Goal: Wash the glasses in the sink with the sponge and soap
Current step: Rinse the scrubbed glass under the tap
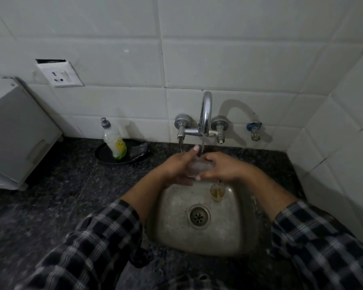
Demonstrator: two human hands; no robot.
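A clear glass [198, 168] is held over the back of the steel sink [176, 231], under a thin stream of water from the chrome tap [205, 114]. My left hand [177, 167] grips its left side and my right hand [220, 167] wraps its right side. A second small glass [217, 192] with yellowish residue stands in the sink below my right hand. The soap bottle [114, 141], clear with green liquid, stands on a black dish [105, 155] left of the tap. A dark wet object, perhaps the sponge [139, 150], lies on that dish.
Dark granite counter [50, 206] surrounds the sink. A white appliance [15, 132] stands at the far left. A wall socket [60, 74] sits above it on the white tiles. A small blue-handled valve [254, 129] is on the wall right of the tap.
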